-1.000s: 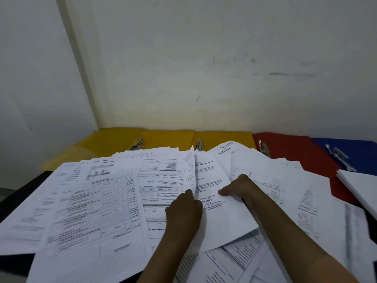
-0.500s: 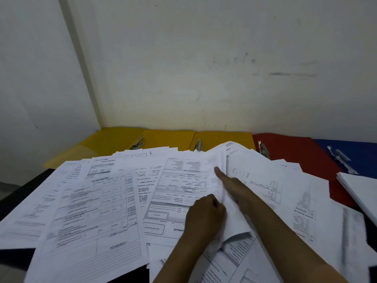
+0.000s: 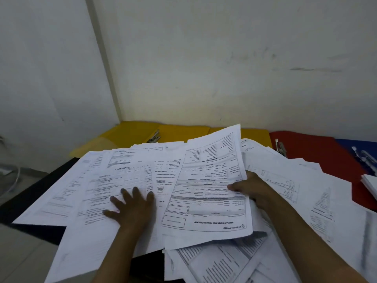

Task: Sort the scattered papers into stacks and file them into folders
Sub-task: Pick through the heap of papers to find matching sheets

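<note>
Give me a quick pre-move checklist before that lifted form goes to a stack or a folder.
1. Grip on the lifted form: ok, the right hand pinches its right edge, thumb on top.
2. Single sheet only: cannot tell, its underside is hidden.
3. Loose papers held down: ok, the left hand rests flat on them, fingers spread.
4. Form readable for sorting: not ok, its heading faces away, upside down to the camera.
5. Folders reachable: ok, the yellow folders, the red folder and the blue folder lie at the wall, partly covered by sheets.
6. White stack at the right edge: cannot tell, mostly out of view.
</note>
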